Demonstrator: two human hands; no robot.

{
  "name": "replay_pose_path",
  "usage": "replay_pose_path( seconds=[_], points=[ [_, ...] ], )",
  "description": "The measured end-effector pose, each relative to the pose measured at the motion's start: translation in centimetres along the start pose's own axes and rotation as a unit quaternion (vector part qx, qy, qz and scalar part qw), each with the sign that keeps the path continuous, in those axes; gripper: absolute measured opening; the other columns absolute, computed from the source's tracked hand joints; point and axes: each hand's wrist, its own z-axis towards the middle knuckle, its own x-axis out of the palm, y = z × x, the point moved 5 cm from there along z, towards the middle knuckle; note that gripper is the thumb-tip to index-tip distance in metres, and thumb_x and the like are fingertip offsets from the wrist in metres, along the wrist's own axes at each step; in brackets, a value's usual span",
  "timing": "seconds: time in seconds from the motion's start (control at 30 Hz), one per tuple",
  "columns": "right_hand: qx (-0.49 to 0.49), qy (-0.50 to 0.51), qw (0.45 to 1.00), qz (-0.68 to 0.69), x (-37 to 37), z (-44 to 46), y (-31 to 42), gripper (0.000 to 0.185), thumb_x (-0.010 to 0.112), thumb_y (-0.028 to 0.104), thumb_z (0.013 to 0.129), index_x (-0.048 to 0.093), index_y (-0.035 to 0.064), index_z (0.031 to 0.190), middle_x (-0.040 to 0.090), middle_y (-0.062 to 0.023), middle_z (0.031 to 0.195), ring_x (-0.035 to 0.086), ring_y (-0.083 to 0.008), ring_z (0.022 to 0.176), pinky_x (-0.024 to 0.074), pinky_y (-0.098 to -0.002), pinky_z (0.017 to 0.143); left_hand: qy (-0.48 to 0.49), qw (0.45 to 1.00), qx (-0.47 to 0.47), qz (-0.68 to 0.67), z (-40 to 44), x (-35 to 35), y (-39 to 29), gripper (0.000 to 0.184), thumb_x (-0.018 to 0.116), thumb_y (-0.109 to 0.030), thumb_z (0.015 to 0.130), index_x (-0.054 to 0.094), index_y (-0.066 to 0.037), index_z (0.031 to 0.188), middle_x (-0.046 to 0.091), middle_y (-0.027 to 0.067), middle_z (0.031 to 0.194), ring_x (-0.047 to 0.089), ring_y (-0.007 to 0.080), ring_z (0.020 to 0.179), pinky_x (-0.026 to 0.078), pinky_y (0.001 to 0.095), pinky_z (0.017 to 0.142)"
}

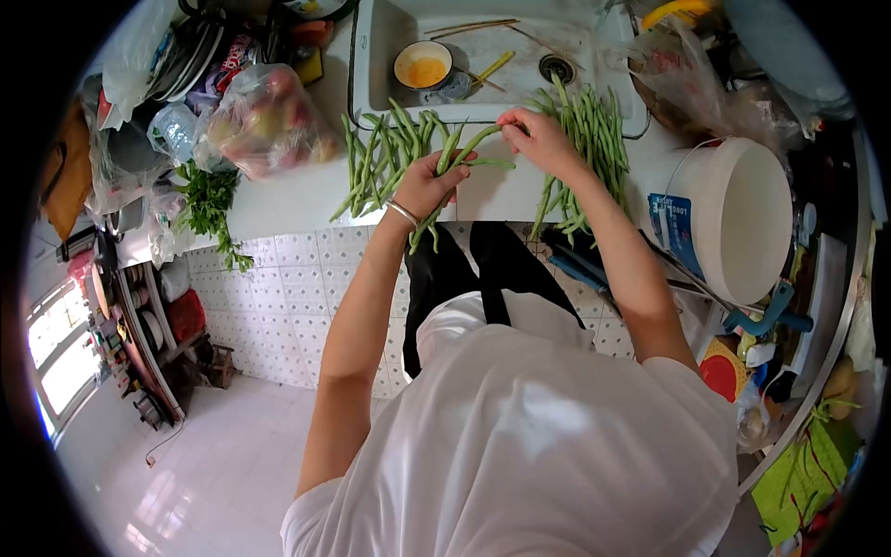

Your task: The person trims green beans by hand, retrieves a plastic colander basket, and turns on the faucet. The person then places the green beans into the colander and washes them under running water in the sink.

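My left hand [429,186], with a bangle at the wrist, is closed around several long green beans [447,156] over the counter's front edge. At the tip of one of these beans, my right hand [538,139] pinches with thumb and forefinger. Behind and left of my left hand lies a loose pile of green beans [369,162] on the white counter. A second, denser pile of green beans [599,139] lies to the right, partly behind my right forearm, with some ends hanging over the edge.
Behind the counter is a white sink [575,32] holding an enamel bowl [423,65] and chopsticks. A bag of fruit [269,121] and leafy greens [209,200] are at the left. A white bucket [752,218] stands right. Patterned tiles [297,278] face the counter's front.
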Motion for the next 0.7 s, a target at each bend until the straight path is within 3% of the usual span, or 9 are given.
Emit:
replay_pose_path(
  seconds=[0.07, 0.1, 0.17, 0.23, 0.3, 0.37, 0.47, 0.57, 0.7],
  points=[
    [0.025, -0.025, 0.965, 0.259, -0.1, 0.0, -0.4, 0.012, 0.054, 0.006, 0.085, 0.058, 0.0018, 0.096, 0.059, -0.0047, 0.083, 0.054, -0.0110, 0.065, 0.0463, -0.0239, 0.056, 0.002, 0.999, 0.004, -0.042, 0.0, 0.1, -0.2, 0.029, 0.056, -0.019, 0.087, 0.059, -0.007, 0.114, 0.058, -0.0015, 0.082, 0.048, 0.0047, 0.052, 0.038, 0.0180, 0.046],
    [0.025, -0.025, 0.964, 0.262, 0.3, 0.3, -1.5, 0.012, 0.054, 0.006, 0.085, 0.058, 0.0018, 0.096, 0.059, -0.0047, 0.083, 0.054, -0.0110, 0.065, 0.0463, -0.0239, 0.056, 0.001, 0.999, 0.002, -0.039, -0.1, 0.1, 0.4, 0.029, 0.056, -0.019, 0.087, 0.059, -0.007, 0.114, 0.058, -0.0015, 0.082, 0.048, 0.0047, 0.052, 0.038, 0.0180, 0.046],
    [0.074, -0.090, 0.735, 0.668, 0.4, 0.2, -4.7, 0.008, 0.050, 0.004, 0.085, 0.057, 0.0011, 0.090, 0.057, -0.0046, 0.079, 0.052, -0.0106, 0.063, 0.0425, -0.0237, 0.051, 0.013, 0.991, -0.036, -0.127, -0.8, 1.0, 1.7, 0.028, 0.056, -0.019, 0.087, 0.059, -0.006, 0.112, 0.058, -0.0018, 0.083, 0.047, 0.0045, 0.051, 0.038, 0.0179, 0.046],
    [0.065, -0.076, 0.746, 0.658, 0.7, -0.2, -2.0, 0.009, 0.048, 0.003, 0.085, 0.056, 0.0021, 0.088, 0.056, -0.0050, 0.079, 0.052, -0.0106, 0.064, 0.0412, -0.0227, 0.053, 0.003, 0.995, -0.044, -0.094, -1.0, 0.6, 1.5, 0.029, 0.057, -0.019, 0.087, 0.059, -0.006, 0.112, 0.058, -0.0021, 0.081, 0.046, 0.0046, 0.051, 0.038, 0.0182, 0.046],
    [0.065, -0.033, 0.845, 0.530, 1.2, -1.2, 0.7, 0.009, 0.049, 0.005, 0.084, 0.057, 0.0034, 0.088, 0.057, -0.0049, 0.081, 0.053, -0.0103, 0.068, 0.0418, -0.0225, 0.057, -0.002, 0.996, -0.053, -0.072, -1.0, 0.9, 1.8, 0.029, 0.058, -0.019, 0.086, 0.059, -0.006, 0.112, 0.058, -0.0023, 0.080, 0.046, 0.0047, 0.051, 0.038, 0.0185, 0.047],
    [0.052, -0.006, 0.877, 0.478, 1.8, -1.0, 1.0, 0.013, 0.050, 0.006, 0.083, 0.058, 0.0027, 0.092, 0.057, -0.0049, 0.083, 0.052, -0.0098, 0.069, 0.0417, -0.0214, 0.062, 0.000, 0.999, -0.024, 0.040, -0.5, 0.9, 1.6, 0.029, 0.058, -0.019, 0.086, 0.060, -0.006, 0.112, 0.056, -0.0031, 0.077, 0.046, 0.0049, 0.051, 0.039, 0.0192, 0.047],
    [0.022, 0.050, 0.979, 0.197, 2.1, -0.9, 2.7, 0.025, 0.051, 0.008, 0.083, 0.060, 0.0038, 0.105, 0.054, -0.0002, 0.085, 0.048, -0.0084, 0.071, 0.0412, -0.0217, 0.063, -0.008, 0.994, -0.015, 0.106, -0.2, 0.9, 0.7, 0.026, 0.058, -0.017, 0.085, 0.061, -0.008, 0.110, 0.055, -0.0032, 0.071, 0.047, 0.0055, 0.051, 0.041, 0.0208, 0.048],
    [-0.070, 0.060, 0.995, -0.025, 2.1, -0.4, 2.6, 0.021, 0.052, 0.010, 0.084, 0.062, 0.0051, 0.102, 0.054, -0.0009, 0.086, 0.050, -0.0096, 0.074, 0.0433, -0.0249, 0.066, -0.020, 0.985, 0.008, 0.173, 0.2, 0.4, 0.0, 0.025, 0.058, -0.017, 0.085, 0.062, -0.009, 0.109, 0.055, -0.0023, 0.069, 0.048, 0.0059, 0.050, 0.042, 0.0217, 0.048],
    [-0.157, 0.028, 0.981, -0.113, 1.9, -0.7, 3.2, 0.017, 0.053, 0.012, 0.086, 0.062, 0.0049, 0.099, 0.055, -0.0021, 0.083, 0.051, -0.0104, 0.075, 0.0439, -0.0267, 0.069, -0.032, 0.976, 0.016, 0.217, 0.3, -0.4, -0.8, 0.026, 0.058, -0.018, 0.083, 0.061, -0.008, 0.107, 0.061, 0.0070, 0.071, 0.056, 0.0121, 0.050, 0.047, 0.0277, 0.052]
  ],
)
